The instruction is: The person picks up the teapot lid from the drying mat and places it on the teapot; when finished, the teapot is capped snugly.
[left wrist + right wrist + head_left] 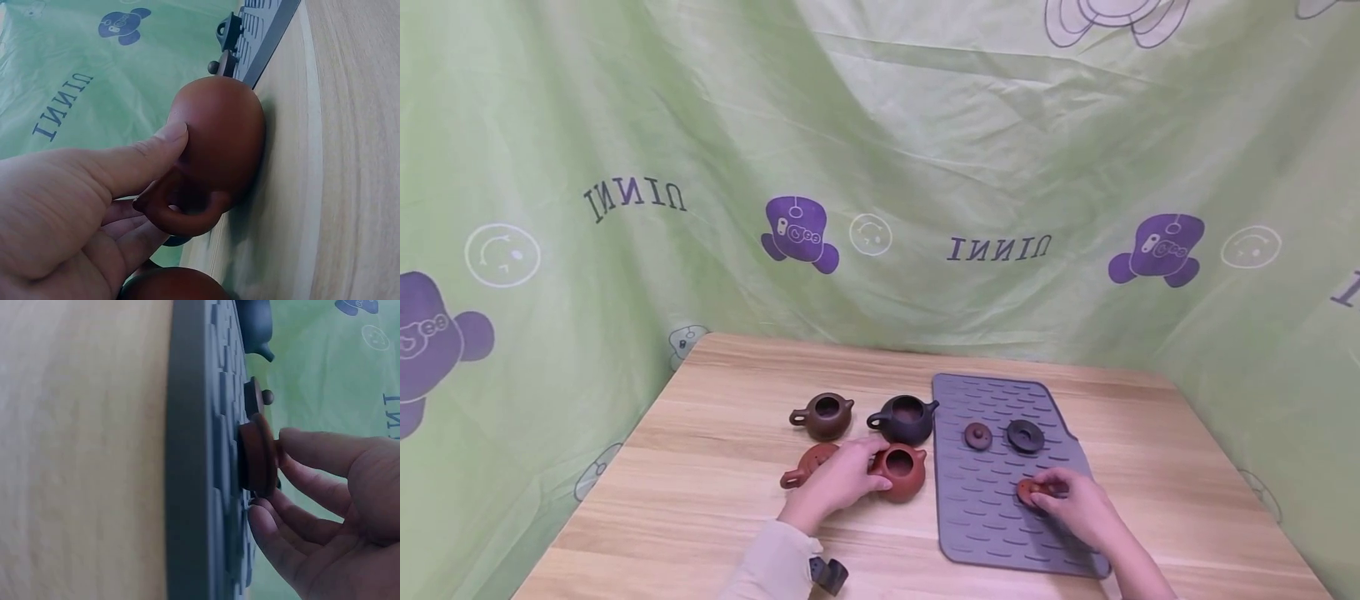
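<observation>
My left hand (848, 477) holds a lidless reddish clay teapot (904, 477) by its handle side. In the left wrist view the thumb presses on the body of this teapot (219, 134), above its looped handle (187, 219). My right hand (1078, 504) pinches the knob of a reddish teapot lid (1025, 492) at the grey mat (977, 533). The right wrist view shows that lid (257, 456) close against the mat's ridged top, thumb and finger at its knob. A second reddish teapot (808, 463) is partly hidden behind my left hand.
A brown teapot (827, 417) and a black teapot (906, 419), both lidless, stand farther back. On the mat lie a brown lid (977, 436) and a black lid (1026, 436). A green printed cloth (880, 167) hangs behind the wooden table (662, 500).
</observation>
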### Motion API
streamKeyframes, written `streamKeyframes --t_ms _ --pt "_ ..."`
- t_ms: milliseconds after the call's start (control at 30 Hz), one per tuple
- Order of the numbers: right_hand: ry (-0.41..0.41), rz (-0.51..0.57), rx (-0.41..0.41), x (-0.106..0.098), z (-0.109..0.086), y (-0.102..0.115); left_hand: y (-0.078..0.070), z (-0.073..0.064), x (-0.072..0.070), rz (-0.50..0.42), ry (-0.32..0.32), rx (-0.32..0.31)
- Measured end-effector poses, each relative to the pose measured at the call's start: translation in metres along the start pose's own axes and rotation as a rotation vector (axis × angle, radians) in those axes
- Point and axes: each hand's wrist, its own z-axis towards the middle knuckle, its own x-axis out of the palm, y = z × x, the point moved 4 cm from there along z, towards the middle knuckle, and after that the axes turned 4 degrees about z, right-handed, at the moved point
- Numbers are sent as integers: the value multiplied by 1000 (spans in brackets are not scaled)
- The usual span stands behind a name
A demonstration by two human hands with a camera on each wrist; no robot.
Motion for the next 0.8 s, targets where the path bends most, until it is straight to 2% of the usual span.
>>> streamKeyframes --t_ms 333,633,800 --pt "-46 -7 -4 3 4 1 -1 0 1 -22 0 -17" --pt "-60 56 -37 3 7 26 -1 -2 0 -24 -22 6" --pt "-67 70 -55 6 11 43 -2 -2 0 -33 -13 -16"
